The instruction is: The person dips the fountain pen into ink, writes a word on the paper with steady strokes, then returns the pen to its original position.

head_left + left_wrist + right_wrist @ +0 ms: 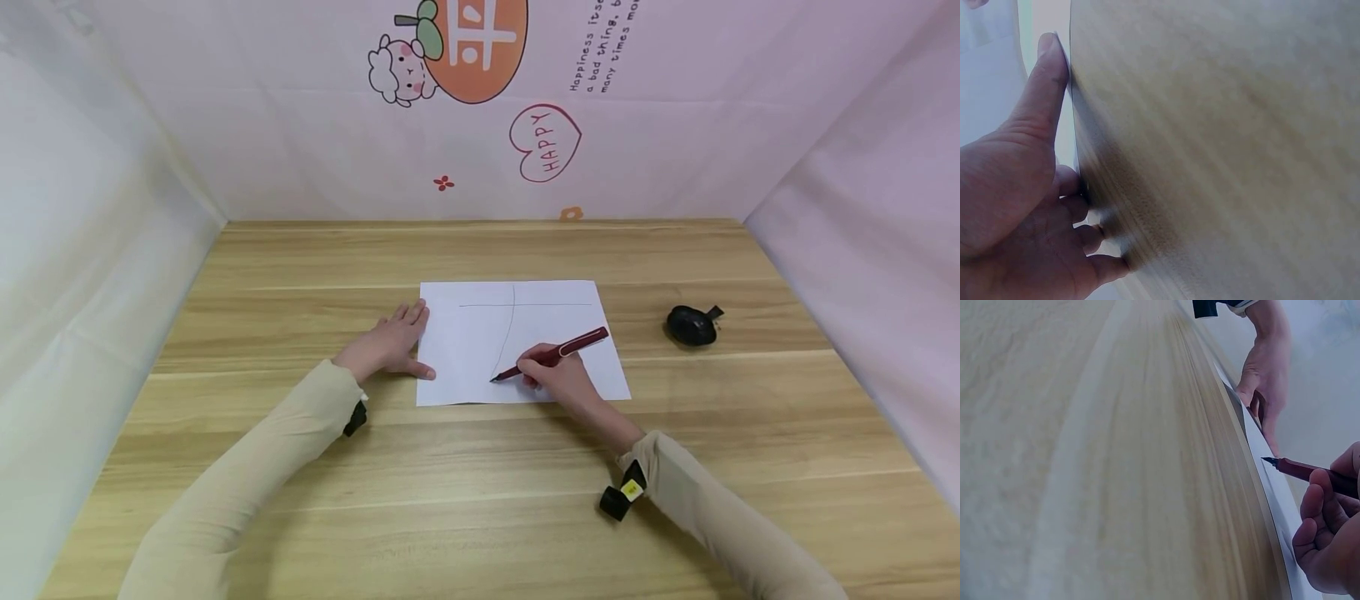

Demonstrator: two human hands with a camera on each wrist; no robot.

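Observation:
A white sheet of paper [457, 350] lies on the wooden table, bearing a thin horizontal line crossed by a long stroke that curves down and left. My right hand [558, 375] pinches a dark red fountain pen [581, 342], its nib at the lower end of that stroke. The right wrist view also shows the pen [1300, 469] slanting from the right hand [1332, 540] toward the paper [1275, 506]. At the sheet's left edge rests my left hand [393, 342], fingers spread and thumb on the paper. In the left wrist view the left hand [1029, 194] has its thumb extended along the edge.
A small black rounded object [691, 325] with a short tab sits on the table [465, 533] to the right of the paper. White cloth [300, 150] with printed drawings hangs behind, and plain cloth walls close both sides. Black devices [617, 503] are strapped to the wrists.

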